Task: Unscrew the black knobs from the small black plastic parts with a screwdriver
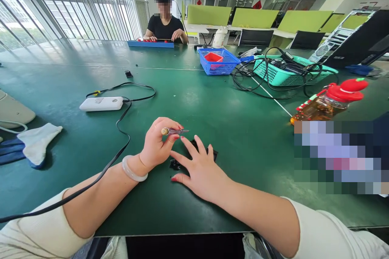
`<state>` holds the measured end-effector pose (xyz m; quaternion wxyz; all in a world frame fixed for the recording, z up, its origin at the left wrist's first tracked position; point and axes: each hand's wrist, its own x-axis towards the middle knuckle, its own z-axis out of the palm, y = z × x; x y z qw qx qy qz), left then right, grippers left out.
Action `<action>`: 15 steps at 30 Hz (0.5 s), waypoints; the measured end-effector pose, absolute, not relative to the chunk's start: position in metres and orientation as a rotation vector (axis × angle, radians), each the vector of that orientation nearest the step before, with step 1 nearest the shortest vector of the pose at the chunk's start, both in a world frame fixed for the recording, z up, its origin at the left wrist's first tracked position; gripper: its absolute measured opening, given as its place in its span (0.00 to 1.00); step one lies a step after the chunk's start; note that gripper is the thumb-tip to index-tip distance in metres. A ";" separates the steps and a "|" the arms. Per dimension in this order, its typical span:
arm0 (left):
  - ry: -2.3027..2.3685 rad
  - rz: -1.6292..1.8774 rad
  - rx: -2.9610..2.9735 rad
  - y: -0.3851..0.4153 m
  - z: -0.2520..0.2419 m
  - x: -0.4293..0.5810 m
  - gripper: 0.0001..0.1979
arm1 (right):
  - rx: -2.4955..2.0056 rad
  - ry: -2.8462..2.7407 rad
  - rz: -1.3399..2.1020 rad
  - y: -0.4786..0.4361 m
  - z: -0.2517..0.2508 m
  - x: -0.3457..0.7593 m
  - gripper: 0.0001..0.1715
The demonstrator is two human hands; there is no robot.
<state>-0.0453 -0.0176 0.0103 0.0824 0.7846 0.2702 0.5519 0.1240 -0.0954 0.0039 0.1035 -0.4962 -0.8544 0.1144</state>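
My left hand (pixel 159 141) is closed around a small screwdriver (pixel 174 131) with a clear handle and a thin metal shaft pointing right. Just to the right, my right hand (pixel 205 170) lies palm down with its fingers spread. Small black parts (pixel 175 164) lie beneath and around those fingers on the green table (pixel 243 162). My right hand covers much of them, so their kind and whether they are touched cannot be told.
A white power bank (pixel 101 104) with a black cable lies ahead left, near a work glove (pixel 41 141). Farther off are a blue basket (pixel 219 68), a teal basket (pixel 273 81) with cables, and a drink bottle (pixel 330 103). A person (pixel 166 24) sits across the table.
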 end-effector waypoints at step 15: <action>0.744 1.628 2.324 -0.019 0.006 -0.046 0.04 | -1.471 -2.392 0.085 -0.137 -0.017 0.247 0.19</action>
